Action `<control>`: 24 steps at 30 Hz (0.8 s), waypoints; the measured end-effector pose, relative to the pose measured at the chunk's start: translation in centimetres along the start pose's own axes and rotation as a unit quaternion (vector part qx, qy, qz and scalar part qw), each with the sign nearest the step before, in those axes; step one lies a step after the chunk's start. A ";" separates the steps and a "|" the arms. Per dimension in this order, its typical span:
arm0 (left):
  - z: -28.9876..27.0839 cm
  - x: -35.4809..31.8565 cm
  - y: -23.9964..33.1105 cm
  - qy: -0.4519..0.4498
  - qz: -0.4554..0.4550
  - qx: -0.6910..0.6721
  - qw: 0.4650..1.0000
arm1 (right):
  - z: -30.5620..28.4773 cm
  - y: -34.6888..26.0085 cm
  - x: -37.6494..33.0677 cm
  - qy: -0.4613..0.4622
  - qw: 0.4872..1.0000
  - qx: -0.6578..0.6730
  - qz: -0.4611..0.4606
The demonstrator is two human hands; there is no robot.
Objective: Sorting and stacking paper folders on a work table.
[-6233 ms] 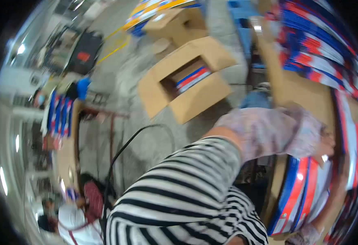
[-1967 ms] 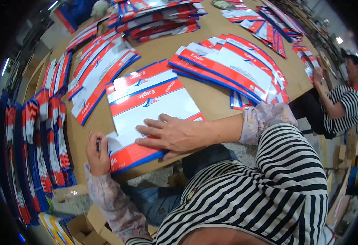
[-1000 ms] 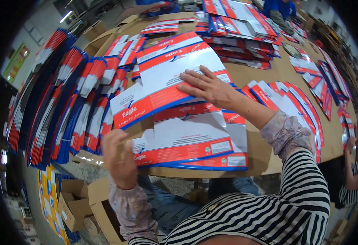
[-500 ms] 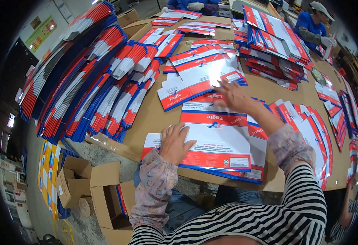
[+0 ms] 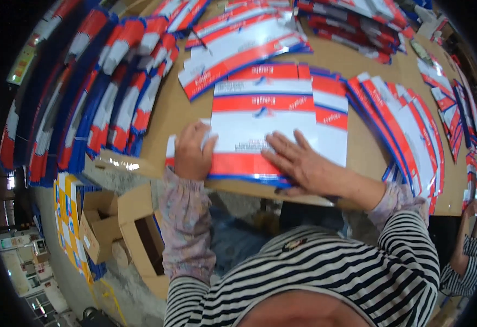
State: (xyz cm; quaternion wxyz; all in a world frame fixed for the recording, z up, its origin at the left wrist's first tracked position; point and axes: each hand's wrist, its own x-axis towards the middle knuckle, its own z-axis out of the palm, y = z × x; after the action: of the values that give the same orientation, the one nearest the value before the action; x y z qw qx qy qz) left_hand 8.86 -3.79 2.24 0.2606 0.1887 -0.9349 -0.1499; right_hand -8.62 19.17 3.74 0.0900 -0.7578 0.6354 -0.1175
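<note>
A flat printed box blank [image 5: 265,128] in white, red and blue lies before me on the table, on top of other blanks whose edges show at the right and back. My left hand [image 5: 193,152] rests at its left edge, thumb apart from the fingers, holding nothing I can see. Across the blank's near right part, my right hand [image 5: 303,166] lies flat with fingers spread. Just behind, several tilted blanks [image 5: 238,52] overlap one another.
Tall stacks of folded blanks [image 5: 116,98] line the table's left side. A fanned pile of blanks [image 5: 404,131] lies to the right. Open cardboard boxes [image 5: 140,234] stand on the floor at lower left. Another person's arm [image 5: 464,245] shows at the far right.
My right hand has come from the blank's far edge to its near right part and flattened there. My left hand stays by the left edge. The view has tilted downward.
</note>
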 end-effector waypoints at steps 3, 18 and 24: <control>-0.5 0.1 -0.3 -0.008 -0.024 0.015 1.000 | -0.4 -0.1 0.2 -0.013 0.999 -0.023 0.019; -0.5 -0.9 -1.5 0.056 0.001 -0.039 0.998 | 1.3 -1.9 0.2 -0.026 0.995 -0.022 0.092; -0.5 -1.1 -1.7 0.070 -0.015 -0.081 0.994 | 1.3 -1.9 0.3 -0.023 0.995 -0.032 0.095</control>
State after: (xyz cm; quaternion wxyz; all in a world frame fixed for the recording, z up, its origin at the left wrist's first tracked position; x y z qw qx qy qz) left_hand 10.51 -4.88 1.54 0.3381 0.1906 -0.8961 -0.2152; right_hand -6.45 19.14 3.09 0.0904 -0.6989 0.7059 -0.0706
